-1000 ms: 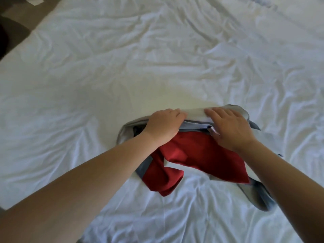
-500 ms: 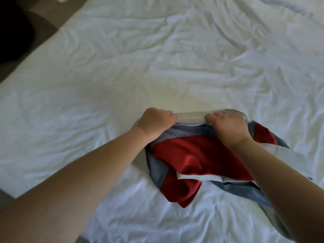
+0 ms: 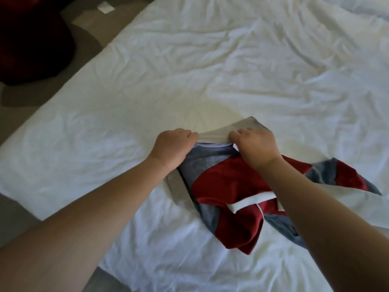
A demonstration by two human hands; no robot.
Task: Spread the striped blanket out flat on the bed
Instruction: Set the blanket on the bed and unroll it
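Note:
The striped blanket (image 3: 227, 186), with red, grey-blue and white bands, lies bunched on the white bed (image 3: 189, 70) in front of me. My left hand (image 3: 172, 147) is closed on its pale far edge at the left. My right hand (image 3: 255, 147) grips the same edge a little to the right. That edge is held taut between my fists. The rest of the blanket trails toward me and to the right in loose folds, partly hidden under my right forearm.
The bed's wrinkled white sheet stretches far ahead and to the right. Its left edge runs diagonally from the top middle to the lower left. Beyond that edge are the floor (image 3: 12, 216), a dark red object (image 3: 31, 43) and a white scrap (image 3: 106, 7).
Both hands have closed into fists on the blanket's far edge and lifted it. More of the blanket has unfolded to the right. The view has shifted right, showing more floor.

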